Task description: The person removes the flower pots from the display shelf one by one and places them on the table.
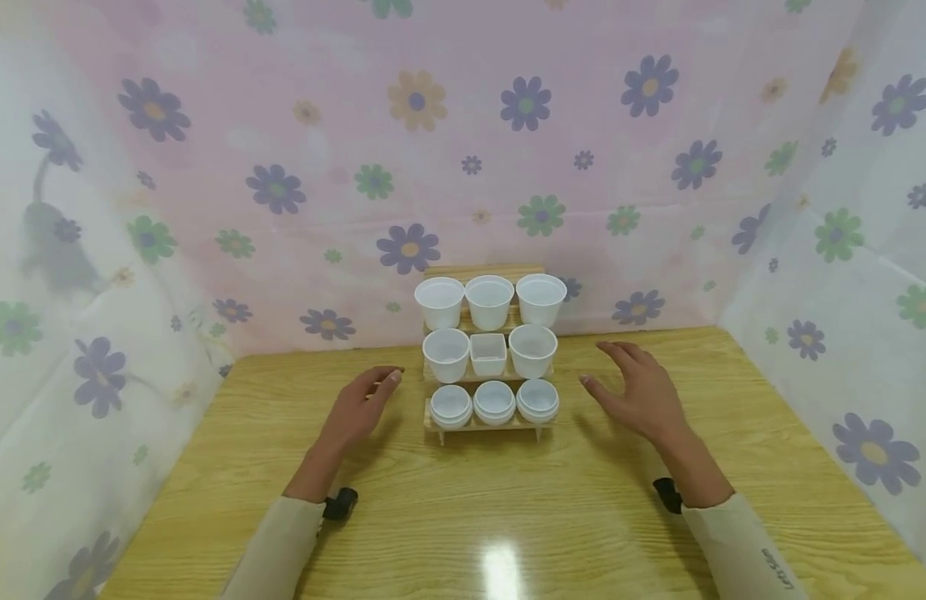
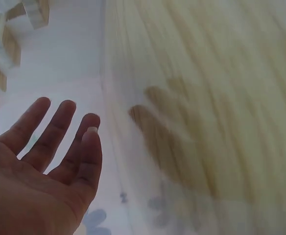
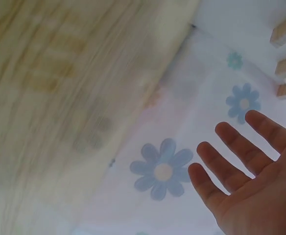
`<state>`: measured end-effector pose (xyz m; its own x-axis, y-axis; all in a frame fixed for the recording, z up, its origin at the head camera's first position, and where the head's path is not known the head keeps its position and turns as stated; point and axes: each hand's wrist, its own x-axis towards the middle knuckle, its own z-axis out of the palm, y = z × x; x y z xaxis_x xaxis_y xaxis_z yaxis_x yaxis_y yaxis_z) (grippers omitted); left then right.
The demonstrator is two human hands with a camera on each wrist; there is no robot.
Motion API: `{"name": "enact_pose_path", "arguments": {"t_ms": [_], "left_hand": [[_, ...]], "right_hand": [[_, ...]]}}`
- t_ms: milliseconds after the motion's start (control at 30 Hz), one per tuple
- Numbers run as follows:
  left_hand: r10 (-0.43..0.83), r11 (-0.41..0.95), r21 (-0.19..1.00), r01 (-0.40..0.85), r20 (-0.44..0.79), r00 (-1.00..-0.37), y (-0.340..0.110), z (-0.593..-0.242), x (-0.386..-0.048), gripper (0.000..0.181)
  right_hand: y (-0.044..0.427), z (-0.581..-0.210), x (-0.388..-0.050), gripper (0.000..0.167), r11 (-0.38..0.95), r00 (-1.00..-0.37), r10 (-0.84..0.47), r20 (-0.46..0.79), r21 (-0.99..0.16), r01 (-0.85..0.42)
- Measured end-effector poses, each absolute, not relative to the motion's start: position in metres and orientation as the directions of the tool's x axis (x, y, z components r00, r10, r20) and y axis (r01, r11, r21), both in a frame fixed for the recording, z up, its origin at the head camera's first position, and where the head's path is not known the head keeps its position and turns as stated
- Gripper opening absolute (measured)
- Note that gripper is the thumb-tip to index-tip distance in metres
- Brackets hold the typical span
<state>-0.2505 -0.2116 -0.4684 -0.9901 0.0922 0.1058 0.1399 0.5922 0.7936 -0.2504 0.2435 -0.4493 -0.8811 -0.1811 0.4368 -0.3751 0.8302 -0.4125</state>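
Note:
A stepped wooden rack (image 1: 485, 427) stands on the table with white cups on three levels. Three tapered cups (image 1: 488, 302) fill the top step. On the middle one, a square cup (image 1: 488, 354) sits between two round cups (image 1: 533, 352). Three small, squat round cups (image 1: 494, 403) line the bottom step. My left hand (image 1: 360, 406) hovers left of the rack, apart from it, with nothing in its fingers. To the rack's right, my right hand (image 1: 646, 396) is held up with fingers spread, also holding nothing. Both wrist views show loosely extended fingers, touching nothing.
The wood-grain table (image 1: 432, 533) runs back to a flower-printed cloth wall (image 1: 478, 187) close behind the rack. Similar flowered cloth (image 1: 883, 350) closes in the sides. A black wrist-camera piece (image 1: 341, 503) juts from my left wrist, and another (image 1: 667, 494) from my right.

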Motion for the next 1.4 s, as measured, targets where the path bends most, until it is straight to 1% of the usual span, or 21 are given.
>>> {"name": "enact_pose_path", "arguments": {"t_ms": [200, 300, 467, 700, 933, 1067, 1167, 1267, 1400], "left_hand": [[0.137, 0.513, 0.853, 0.102, 0.036, -0.990, -0.201, -0.468, -0.250, 0.062], [0.156, 0.464, 0.880, 0.099, 0.028, -0.987, -0.197, -0.468, -0.251, 0.062], [0.189, 0.358, 0.929, 0.093, 0.026, -0.982, -0.190, -0.471, -0.255, 0.056], [0.213, 0.225, 0.974, 0.023, -0.026, -0.977, -0.183, -0.480, -0.256, 0.054], [0.295, 0.173, 0.985, 0.013, -0.039, -0.955, -0.179, -0.486, -0.257, 0.054], [0.300, 0.150, 0.989, 0.010, -0.036, -0.953, -0.179, -0.488, -0.256, 0.054], [0.297, 0.121, 0.993, -0.015, -0.050, -0.954, -0.178, -0.491, -0.255, 0.050], [0.304, 0.117, 0.993, -0.021, -0.056, -0.951, -0.178, -0.493, -0.254, 0.045], [0.310, 0.168, 0.986, 0.009, -0.045, -0.950, -0.179, -0.495, -0.254, 0.037]], "right_hand": [[0.232, -0.448, -0.248, 0.061, 0.802, -0.873, -0.203, 0.443, -0.437, -0.408], [0.228, -0.447, -0.246, 0.059, 0.785, -0.863, -0.199, 0.464, -0.451, -0.424], [0.220, -0.446, -0.242, 0.053, 0.747, -0.838, -0.207, 0.505, -0.472, -0.469], [0.210, -0.450, -0.238, 0.047, 0.705, -0.813, -0.215, 0.542, -0.489, -0.513], [0.203, -0.451, -0.236, 0.046, 0.662, -0.799, -0.211, 0.563, -0.518, -0.541], [0.200, -0.452, -0.236, 0.046, 0.637, -0.800, -0.229, 0.555, -0.536, -0.554], [0.198, -0.454, -0.235, 0.046, 0.623, -0.791, -0.244, 0.561, -0.535, -0.571], [0.196, -0.455, -0.234, 0.046, 0.603, -0.773, -0.260, 0.579, -0.528, -0.598], [0.194, -0.456, -0.234, 0.049, 0.578, -0.755, -0.283, 0.591, -0.523, -0.626]]}}
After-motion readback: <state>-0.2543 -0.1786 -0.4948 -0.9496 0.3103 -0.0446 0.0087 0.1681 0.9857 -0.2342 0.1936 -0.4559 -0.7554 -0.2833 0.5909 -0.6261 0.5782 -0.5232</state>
